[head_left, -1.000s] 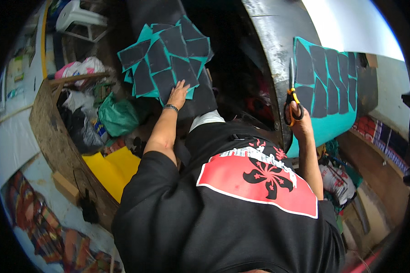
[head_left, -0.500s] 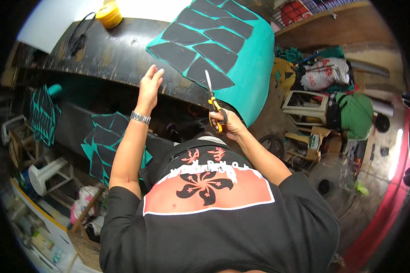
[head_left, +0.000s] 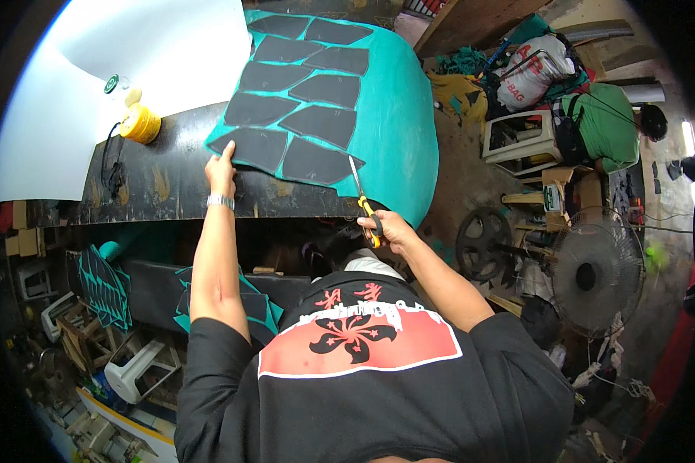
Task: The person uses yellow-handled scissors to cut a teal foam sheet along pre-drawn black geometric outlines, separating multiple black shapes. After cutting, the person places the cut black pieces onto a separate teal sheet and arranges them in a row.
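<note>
Two hands at work, left hand [head_left: 222, 171] flat on teal sheet [head_left: 394, 116], fingers apart, right hand [head_left: 390, 229] clamped on scissors [head_left: 363, 202], near sheet's near edge.

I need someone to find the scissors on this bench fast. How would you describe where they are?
Start at the long dark workbench with the big teal sheet draped over its right end. At that sheet's near edge, the right hand holds the scissors, blades pointing up into the sheet. Their orange-yellow handles stand out against the teal and the dark grey patches.
</note>
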`<action>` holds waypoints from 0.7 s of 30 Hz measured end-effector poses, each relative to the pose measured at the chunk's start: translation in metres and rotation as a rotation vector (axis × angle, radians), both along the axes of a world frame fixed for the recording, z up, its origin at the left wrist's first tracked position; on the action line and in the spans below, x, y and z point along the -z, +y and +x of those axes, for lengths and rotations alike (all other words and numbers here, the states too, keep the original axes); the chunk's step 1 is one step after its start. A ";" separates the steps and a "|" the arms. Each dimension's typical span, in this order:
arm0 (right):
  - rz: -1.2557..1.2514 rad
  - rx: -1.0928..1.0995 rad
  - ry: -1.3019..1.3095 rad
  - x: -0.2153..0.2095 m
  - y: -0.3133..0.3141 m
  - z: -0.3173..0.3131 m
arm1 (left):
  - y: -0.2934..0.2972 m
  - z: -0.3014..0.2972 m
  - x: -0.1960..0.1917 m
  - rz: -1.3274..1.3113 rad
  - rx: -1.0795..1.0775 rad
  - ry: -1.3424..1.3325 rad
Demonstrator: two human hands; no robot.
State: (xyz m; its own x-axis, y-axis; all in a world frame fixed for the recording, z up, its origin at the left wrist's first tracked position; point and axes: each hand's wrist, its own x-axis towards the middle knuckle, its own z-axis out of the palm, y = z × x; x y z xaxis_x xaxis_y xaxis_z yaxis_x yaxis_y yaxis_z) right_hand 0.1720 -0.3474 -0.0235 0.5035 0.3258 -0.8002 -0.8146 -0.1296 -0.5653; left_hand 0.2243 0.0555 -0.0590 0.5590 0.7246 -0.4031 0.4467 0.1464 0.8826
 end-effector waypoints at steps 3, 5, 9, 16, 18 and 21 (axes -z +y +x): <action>-0.110 -0.096 -0.044 0.006 -0.007 0.003 | -0.008 -0.042 0.003 -0.242 0.030 -0.157; -0.086 -0.082 -0.081 0.009 -0.009 0.003 | -0.014 -0.084 0.002 -0.278 -0.026 -0.196; -0.151 -0.149 -0.128 0.010 -0.011 0.004 | -0.031 -0.146 -0.001 -0.279 -0.063 -0.175; -0.248 -0.205 -0.157 0.011 -0.009 0.006 | -0.010 -0.063 -0.001 0.506 0.143 -0.367; -0.235 -0.200 -0.165 0.012 -0.009 0.005 | 0.003 -0.031 -0.005 0.786 0.203 -0.240; -0.281 -0.203 -0.165 0.013 -0.008 0.004 | 0.009 0.002 -0.013 1.043 0.344 0.199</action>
